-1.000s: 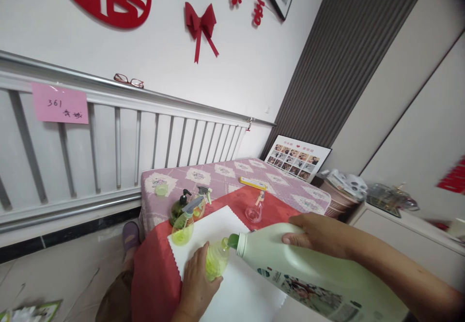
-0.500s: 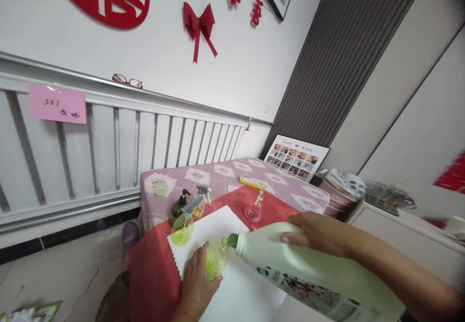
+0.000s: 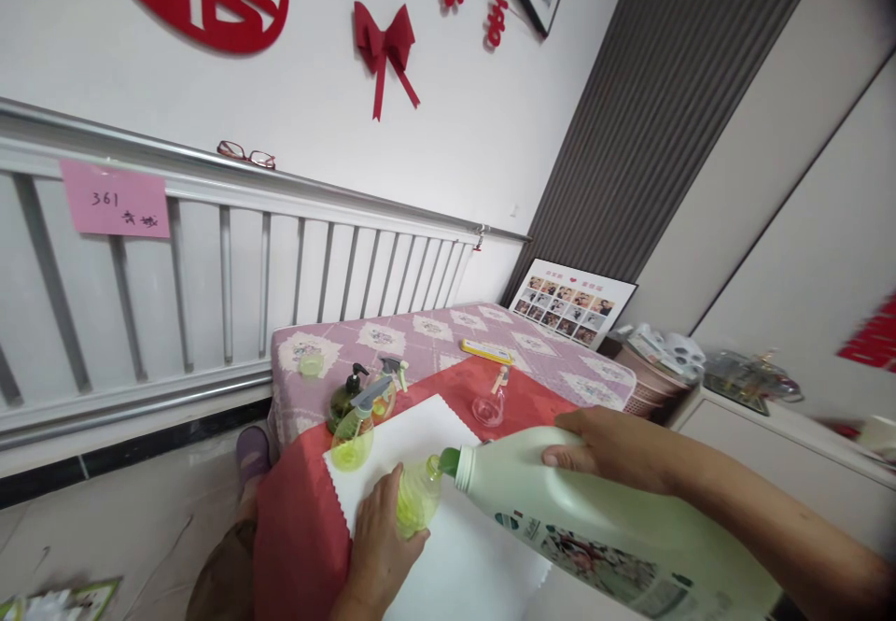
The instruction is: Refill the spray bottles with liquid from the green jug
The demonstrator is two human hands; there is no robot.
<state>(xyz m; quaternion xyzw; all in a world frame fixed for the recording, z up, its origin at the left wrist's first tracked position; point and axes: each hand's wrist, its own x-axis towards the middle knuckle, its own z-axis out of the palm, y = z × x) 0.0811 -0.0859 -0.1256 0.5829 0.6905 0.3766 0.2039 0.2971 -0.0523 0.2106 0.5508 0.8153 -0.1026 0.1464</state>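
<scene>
My right hand [image 3: 616, 450] grips the handle of a large pale-green jug [image 3: 595, 528], tipped so its green spout meets the mouth of a small clear bottle [image 3: 418, 497] holding yellow-green liquid. My left hand [image 3: 382, 546] wraps round that small bottle, which stands on a white cloth [image 3: 413, 434]. The cloth lies over a red cloth [image 3: 298, 528] on a small table.
Behind stand two spray bottles [image 3: 356, 430], a dark pump bottle [image 3: 343, 395], a tiny clear bottle [image 3: 490, 404], a green cap [image 3: 311, 365] and a yellow flat object [image 3: 488, 352] on the pink tablecloth [image 3: 427, 333]. A white radiator [image 3: 224, 275] and a photo board [image 3: 572, 303] back the table.
</scene>
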